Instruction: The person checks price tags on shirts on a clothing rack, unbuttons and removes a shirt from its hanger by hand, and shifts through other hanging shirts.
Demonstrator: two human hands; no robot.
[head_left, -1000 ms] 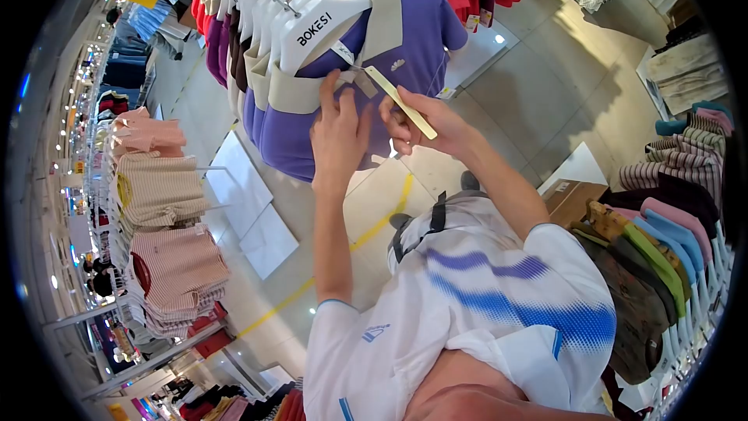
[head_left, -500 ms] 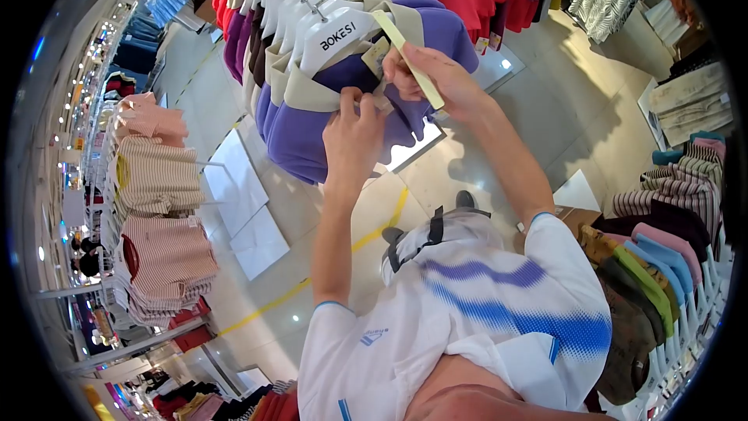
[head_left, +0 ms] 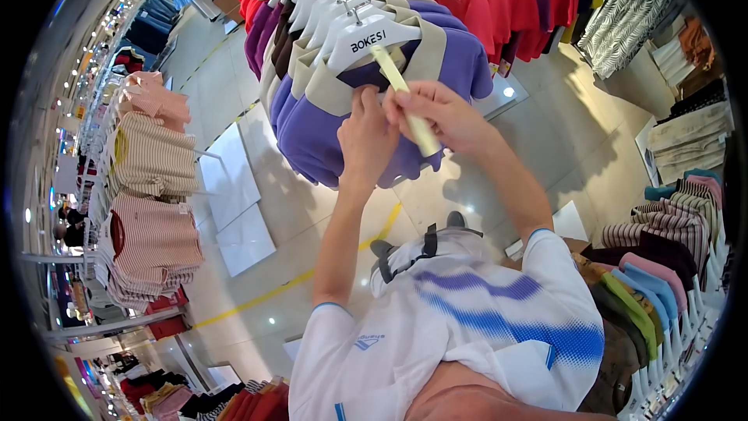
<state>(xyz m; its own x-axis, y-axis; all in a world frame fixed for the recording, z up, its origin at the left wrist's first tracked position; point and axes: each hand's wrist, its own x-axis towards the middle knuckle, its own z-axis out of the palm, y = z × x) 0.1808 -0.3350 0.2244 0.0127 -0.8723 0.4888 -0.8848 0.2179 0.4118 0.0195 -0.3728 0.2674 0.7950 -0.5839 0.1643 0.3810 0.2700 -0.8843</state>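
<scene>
A purple polo shirt [head_left: 308, 140] with a beige collar [head_left: 430, 51] hangs at the front of a row, on a white hanger [head_left: 339, 53] lettered BOKESI. My left hand [head_left: 363, 140] is closed at the shirt's neck opening, its fingertips pinching the fabric just under the collar. Close beside it, my right hand [head_left: 446, 115] grips a long, flat, pale-yellow strip [head_left: 391, 72], whose exact kind I cannot make out. The strip slants across the front of the shirt, its upper end near the hanger. My right fingertips are partly hidden behind it.
Behind the polo, more shirts on white hangers fill the rack, with red tops [head_left: 475, 0] beyond. Striped shirts [head_left: 156, 238] hang at left. Folded-over garments [head_left: 643, 296] on hangers stand at lower right. White boards [head_left: 234, 187] lie on the tiled floor.
The view has shifted, so the rack sits slightly further right. My right hand has come lower and closer to my left, and the strip now stands steeper in front of the collar.
</scene>
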